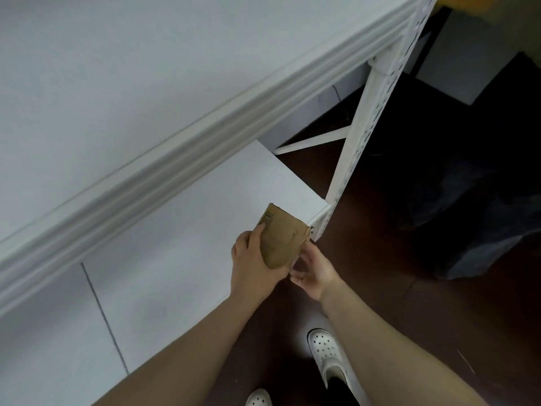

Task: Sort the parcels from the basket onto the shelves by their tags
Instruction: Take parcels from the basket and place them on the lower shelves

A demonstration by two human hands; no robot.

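Observation:
A small brown cardboard parcel (279,238) with a printed tag near its upper left edge is held over the front right corner of the lower white shelf board (181,244). My left hand (254,259) grips the parcel from the left, thumb across its face. My right hand (310,269) holds it from below and the right, fingers curled under its bottom edge. The basket is out of view.
An upper white shelf (117,83) with a ribbed front rail (175,159) runs diagonally above. A perforated white upright post (369,121) stands at the shelf's right end. Dark floor lies to the right, with a dark bundle (468,206) and my white shoes (328,356) below.

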